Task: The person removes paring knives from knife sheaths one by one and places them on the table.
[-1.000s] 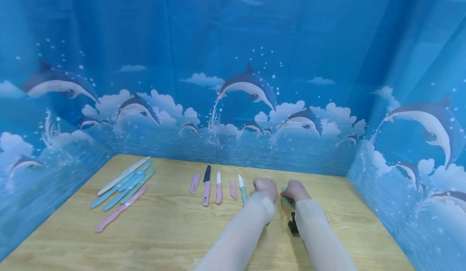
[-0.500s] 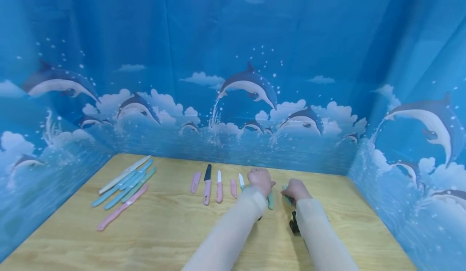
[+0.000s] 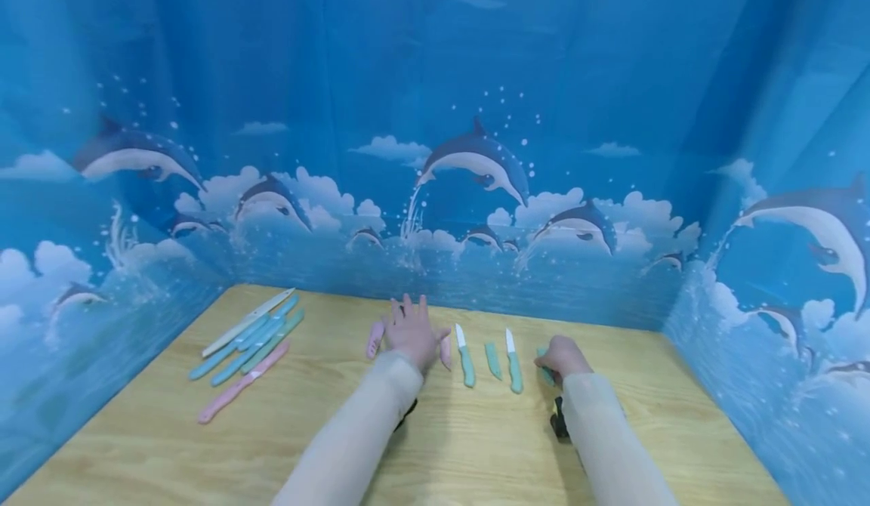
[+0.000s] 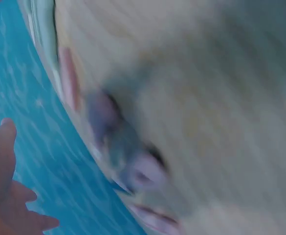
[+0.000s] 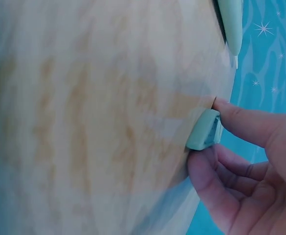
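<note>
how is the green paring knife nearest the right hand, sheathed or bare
Bare: the green paring knife shows its white blade; the right hand pinches a green sheath apart from it.

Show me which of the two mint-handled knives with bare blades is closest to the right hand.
The paring knife between the unheld mint sheath and the right hand; the other mint knife lies left of that sheath.

Smooth, plastic-looking green sheath (image 5: 202,131); wood-grained tabletop (image 3: 496,445); lightly creased, cloth-like backdrop (image 3: 353,60)
</note>
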The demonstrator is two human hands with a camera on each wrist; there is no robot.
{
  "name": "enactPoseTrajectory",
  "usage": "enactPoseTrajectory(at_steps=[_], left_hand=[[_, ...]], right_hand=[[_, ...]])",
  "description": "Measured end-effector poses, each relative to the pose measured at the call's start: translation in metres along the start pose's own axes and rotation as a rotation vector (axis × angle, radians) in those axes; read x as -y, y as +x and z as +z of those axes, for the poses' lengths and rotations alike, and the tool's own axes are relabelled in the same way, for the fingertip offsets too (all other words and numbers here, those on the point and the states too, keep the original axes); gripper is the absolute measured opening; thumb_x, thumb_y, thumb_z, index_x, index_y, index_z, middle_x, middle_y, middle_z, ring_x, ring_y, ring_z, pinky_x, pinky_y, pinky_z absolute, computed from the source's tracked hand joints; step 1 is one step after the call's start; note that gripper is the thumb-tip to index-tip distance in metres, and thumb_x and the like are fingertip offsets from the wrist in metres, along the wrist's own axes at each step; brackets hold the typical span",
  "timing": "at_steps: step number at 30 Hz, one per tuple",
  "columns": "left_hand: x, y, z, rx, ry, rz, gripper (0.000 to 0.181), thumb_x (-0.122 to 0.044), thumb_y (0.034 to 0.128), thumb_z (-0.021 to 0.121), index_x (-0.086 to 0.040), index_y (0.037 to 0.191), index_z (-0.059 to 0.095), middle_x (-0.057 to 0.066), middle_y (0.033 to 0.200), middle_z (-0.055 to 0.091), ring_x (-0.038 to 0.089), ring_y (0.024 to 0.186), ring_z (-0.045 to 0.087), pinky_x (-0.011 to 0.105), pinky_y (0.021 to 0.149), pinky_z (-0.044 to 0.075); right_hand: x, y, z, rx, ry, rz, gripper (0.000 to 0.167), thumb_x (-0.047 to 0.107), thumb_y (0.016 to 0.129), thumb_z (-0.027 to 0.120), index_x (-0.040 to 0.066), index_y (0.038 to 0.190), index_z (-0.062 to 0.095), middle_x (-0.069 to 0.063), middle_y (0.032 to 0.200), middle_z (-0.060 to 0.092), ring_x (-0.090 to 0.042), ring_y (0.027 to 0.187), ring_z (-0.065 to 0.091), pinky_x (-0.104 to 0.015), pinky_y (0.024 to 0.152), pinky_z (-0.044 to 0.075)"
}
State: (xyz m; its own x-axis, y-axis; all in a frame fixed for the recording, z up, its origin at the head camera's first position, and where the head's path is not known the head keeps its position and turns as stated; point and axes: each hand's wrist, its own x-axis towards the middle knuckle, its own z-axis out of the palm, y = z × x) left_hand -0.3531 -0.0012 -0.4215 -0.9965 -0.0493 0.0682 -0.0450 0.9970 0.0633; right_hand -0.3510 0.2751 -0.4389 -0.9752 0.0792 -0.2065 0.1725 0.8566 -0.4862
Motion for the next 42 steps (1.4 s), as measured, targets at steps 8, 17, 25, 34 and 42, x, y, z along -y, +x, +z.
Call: enactPoseTrajectory(at_steps=[8,17,25,34,42], left_hand=[[0.068,-0.009,0.0,-0.007,-0.198,-0.07,0.09,-0.065,0.0889,0.052,-0.017,0.155,0.017,0.021,0.16,0.014,0.046,0.146,0.01,0.069,0.112,0.013],[0.14,-0.029,-0.018,0.008,-0.273,-0.079,0.087,-0.061,0.0941,0.045,-0.005,0.154,0.015,0.029,0.158,0.002,0.054,0.142,-0.005,0.075,0.108,0.005],[0.196,-0.039,-0.023,0.136,-0.365,-0.106,0.093,-0.062,0.096,0.04,-0.006,0.154,-0.006,0.029,0.153,-0.025,0.056,0.135,-0.026,0.081,0.098,-0.009],[0.237,-0.056,-0.028,0.197,-0.375,-0.178,0.102,-0.071,0.0924,0.034,-0.004,0.151,-0.015,0.033,0.15,-0.028,0.062,0.132,-0.025,0.085,0.092,-0.011],[0.242,-0.072,-0.03,0.29,-0.402,-0.249,0.101,-0.045,0.0956,0.053,0.009,0.146,-0.016,0.038,0.146,-0.027,0.062,0.13,-0.028,0.083,0.097,-0.006]], right_hand=[[-0.004,0.001,-0.004,0.018,-0.001,0.028,0.029,0.014,0.092,0.065,0.007,0.067,0.051,-0.001,0.054,0.04,-0.012,0.047,0.041,-0.025,0.051,0.042],[-0.003,0.001,-0.007,0.004,-0.001,0.004,0.031,0.014,0.091,0.066,0.007,0.065,0.051,-0.002,0.054,0.043,-0.013,0.049,0.044,-0.026,0.051,0.043],[-0.001,0.004,-0.009,0.01,0.008,0.044,0.031,0.014,0.092,0.065,0.008,0.066,0.051,-0.001,0.054,0.041,-0.012,0.048,0.042,-0.025,0.05,0.043],[0.004,0.005,-0.011,0.025,-0.022,0.023,0.031,0.015,0.093,0.064,0.007,0.065,0.052,0.0,0.052,0.042,-0.012,0.047,0.042,-0.026,0.051,0.043],[0.004,0.005,-0.012,0.031,-0.03,0.031,0.029,0.015,0.093,0.064,0.005,0.067,0.055,-0.003,0.055,0.046,-0.013,0.049,0.045,-0.026,0.051,0.044]])
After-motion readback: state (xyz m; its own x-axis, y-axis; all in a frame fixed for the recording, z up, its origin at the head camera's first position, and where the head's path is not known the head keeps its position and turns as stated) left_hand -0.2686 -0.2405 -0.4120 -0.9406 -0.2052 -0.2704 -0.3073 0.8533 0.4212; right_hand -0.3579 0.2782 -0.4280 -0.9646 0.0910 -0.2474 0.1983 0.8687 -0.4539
